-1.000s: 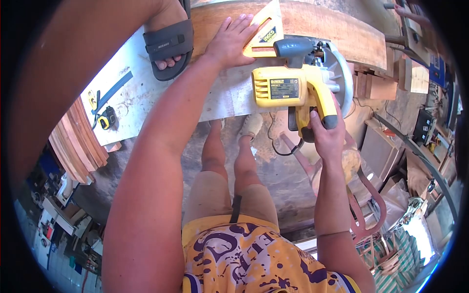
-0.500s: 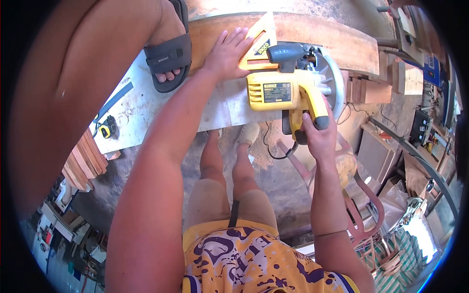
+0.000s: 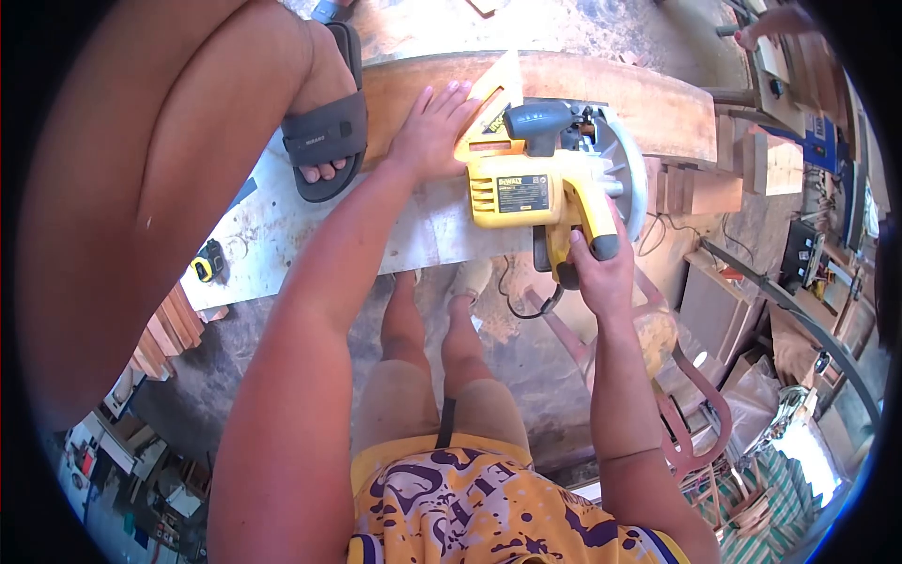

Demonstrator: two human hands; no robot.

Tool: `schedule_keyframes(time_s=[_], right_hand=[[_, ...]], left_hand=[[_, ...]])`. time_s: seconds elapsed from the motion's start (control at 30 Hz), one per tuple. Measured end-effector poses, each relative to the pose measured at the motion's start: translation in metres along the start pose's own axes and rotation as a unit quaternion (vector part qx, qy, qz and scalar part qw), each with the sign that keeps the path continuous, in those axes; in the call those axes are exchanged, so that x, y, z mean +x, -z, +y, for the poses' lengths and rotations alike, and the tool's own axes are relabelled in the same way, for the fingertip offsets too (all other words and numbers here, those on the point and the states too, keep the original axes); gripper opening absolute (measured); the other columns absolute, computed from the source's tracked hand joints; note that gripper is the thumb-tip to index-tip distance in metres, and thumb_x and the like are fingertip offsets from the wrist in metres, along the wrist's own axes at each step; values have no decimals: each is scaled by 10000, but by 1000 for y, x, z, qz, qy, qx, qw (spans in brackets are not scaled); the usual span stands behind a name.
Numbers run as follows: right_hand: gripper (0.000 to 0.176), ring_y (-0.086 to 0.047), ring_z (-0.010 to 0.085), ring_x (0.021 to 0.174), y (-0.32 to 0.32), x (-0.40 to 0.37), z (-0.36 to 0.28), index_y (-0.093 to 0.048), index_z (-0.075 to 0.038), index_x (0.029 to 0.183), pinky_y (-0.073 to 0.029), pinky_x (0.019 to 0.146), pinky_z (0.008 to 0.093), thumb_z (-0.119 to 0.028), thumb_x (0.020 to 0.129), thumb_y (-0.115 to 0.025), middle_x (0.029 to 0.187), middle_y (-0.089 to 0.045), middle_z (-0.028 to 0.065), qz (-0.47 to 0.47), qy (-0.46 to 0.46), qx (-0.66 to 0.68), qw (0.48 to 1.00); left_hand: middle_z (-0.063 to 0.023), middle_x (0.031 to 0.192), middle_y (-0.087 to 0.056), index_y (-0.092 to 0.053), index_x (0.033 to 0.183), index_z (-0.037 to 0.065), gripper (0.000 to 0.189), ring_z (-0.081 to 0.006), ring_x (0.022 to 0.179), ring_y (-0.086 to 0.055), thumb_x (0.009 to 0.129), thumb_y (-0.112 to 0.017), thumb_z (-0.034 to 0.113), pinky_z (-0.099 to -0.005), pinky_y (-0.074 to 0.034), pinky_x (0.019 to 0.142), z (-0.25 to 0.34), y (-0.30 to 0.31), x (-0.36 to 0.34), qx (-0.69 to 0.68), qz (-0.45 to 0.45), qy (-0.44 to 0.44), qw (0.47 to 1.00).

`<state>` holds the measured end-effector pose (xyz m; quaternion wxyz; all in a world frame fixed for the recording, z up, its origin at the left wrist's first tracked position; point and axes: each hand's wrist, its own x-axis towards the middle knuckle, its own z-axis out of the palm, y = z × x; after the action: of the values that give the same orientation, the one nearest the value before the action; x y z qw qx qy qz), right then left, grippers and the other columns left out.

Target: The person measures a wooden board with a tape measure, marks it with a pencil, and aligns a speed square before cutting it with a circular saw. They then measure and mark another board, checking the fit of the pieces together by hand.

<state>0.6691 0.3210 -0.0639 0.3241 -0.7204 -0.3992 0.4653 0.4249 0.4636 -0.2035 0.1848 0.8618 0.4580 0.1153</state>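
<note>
Desk [image 3: 427, 235], plank [image 3: 662, 101] and circular saw [image 3: 531, 188] have shifted together in view over the past second, their relative places little changed, suggesting a steady hold. The saw sits over the plank, nose toward the far edge, long axis crosswise, the right hand [image 3: 606, 273], its grip closed on the rear handle [image 3: 594, 218]; the left hand [image 3: 430, 136] lies open and flat on a speed square [image 3: 490, 122].

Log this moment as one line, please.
left hand: spread on speed square and wooden plank | right hand: gripping DeWalt circular saw by its handle | saw: beside square | tape measure: on white surface
</note>
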Motion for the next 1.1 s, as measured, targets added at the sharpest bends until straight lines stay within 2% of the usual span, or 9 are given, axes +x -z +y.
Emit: schedule_keyframes(time_s=[0.23, 0.3, 0.53, 0.63, 0.83, 0.9, 1.03, 1.1], right_hand=[[597, -520, 214, 1224, 0, 0, 0, -400, 62, 1391, -396, 1031, 327, -32, 854, -642, 1318, -548, 183, 2, 8, -15, 1000], [597, -515, 219, 1233, 1, 0, -1, -399, 64, 1390, -390, 1038, 331, -37, 855, -644, 1323, -543, 187, 3, 15, -29, 999], [589, -513, 219, 1234, 0, 0, -3, -405, 65, 1385, -390, 1038, 331, -34, 855, -643, 1331, -538, 182, 2, 13, -24, 1000], [580, -516, 216, 1228, -1, -2, -5, -407, 63, 1384, -395, 1032, 327, -27, 858, -636, 1331, -539, 178, 0, 12, -14, 1000], [582, -509, 215, 1234, 0, -1, -3, -404, 63, 1386, -395, 1035, 330, -26, 861, -637, 1341, -530, 179, 1, 15, -22, 1000], [585, -505, 220, 1240, 0, -1, -2, -402, 68, 1385, -389, 1043, 333, -32, 861, -642, 1345, -524, 185, 3, 17, -35, 999], [581, -505, 225, 1241, 0, -1, -1, -402, 74, 1382, -384, 1047, 336, -32, 862, -639, 1337, -529, 188, 0, 23, -25, 999], [582, -509, 222, 1236, 0, -1, -1, -403, 70, 1383, -388, 1040, 332, -27, 859, -638, 1327, -538, 185, -1, 22, -20, 1000]], left_hand=[[-134, 1539, -301, -378, 1438, 112, 764, -241, 1447, -233, 798, -620, 452, -441, -117, 1188, 5, 2, -5, -11, -4, 10, 1000], [-138, 1543, -290, -363, 1445, 118, 806, -248, 1450, -226, 791, -660, 484, -450, -117, 1186, 6, 3, -6, -11, -12, 11, 1000], [-136, 1543, -289, -351, 1453, 122, 817, -247, 1452, -221, 792, -657, 492, -446, -109, 1188, 11, 4, -11, -4, -16, 15, 1000], [-134, 1539, -299, -350, 1456, 117, 781, -234, 1452, -223, 807, -607, 469, -436, -104, 1191, 13, 3, -16, 8, -14, 12, 1000], [-130, 1537, -304, -345, 1456, 104, 794, -233, 1450, -228, 800, -616, 459, -436, -107, 1191, 16, 4, -19, 7, -16, 13, 1000], [-148, 1539, -289, -339, 1455, 108, 848, -249, 1453, -219, 768, -692, 459, -437, -107, 1193, 15, 3, -19, -7, -21, 19, 1000], [-157, 1538, -286, -344, 1453, 92, 845, -263, 1451, -220, 769, -697, 438, -442, -123, 1191, 17, 3, -20, -8, -17, 14, 1000], [-158, 1526, -308, -354, 1447, 58, 808, -263, 1444, -233, 791, -640, 431, -429, -133, 1193, 19, 4, -21, 2, 6, 16, 1000]])
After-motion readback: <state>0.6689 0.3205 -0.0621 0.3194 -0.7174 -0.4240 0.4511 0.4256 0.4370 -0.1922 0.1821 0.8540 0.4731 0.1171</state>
